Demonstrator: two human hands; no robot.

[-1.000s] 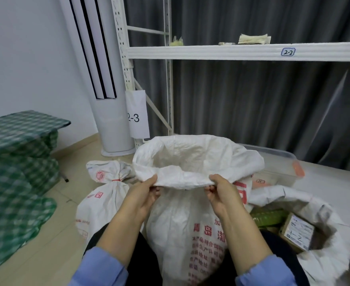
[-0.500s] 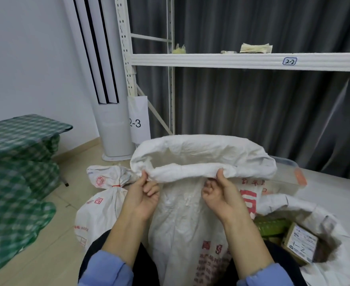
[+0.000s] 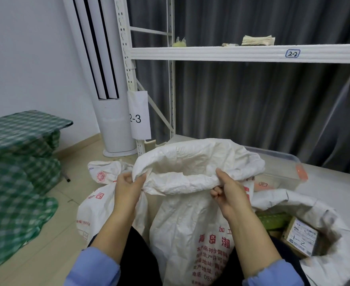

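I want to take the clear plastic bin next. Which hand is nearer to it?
Right. The right hand grips the sack rim just left of the clear plastic bin; the left hand grips it farther left.

The sack (image 3: 190, 223) that my left hand (image 3: 126, 188) and right hand (image 3: 229, 195) pinch is white woven plastic, matt, crinkled and rough-looking, with red print. The shelf rack (image 3: 232, 53) is white painted metal, matt; the curtain (image 3: 252, 100) is grey cloth in soft folds, and the checked cover (image 3: 15, 162) is green-white cloth. The tub (image 3: 279, 164) is clear glossy plastic, the box (image 3: 300, 240) is brown cardboard with a paper label, and the floor (image 3: 52, 244) is smooth pale tile, slightly shiny.
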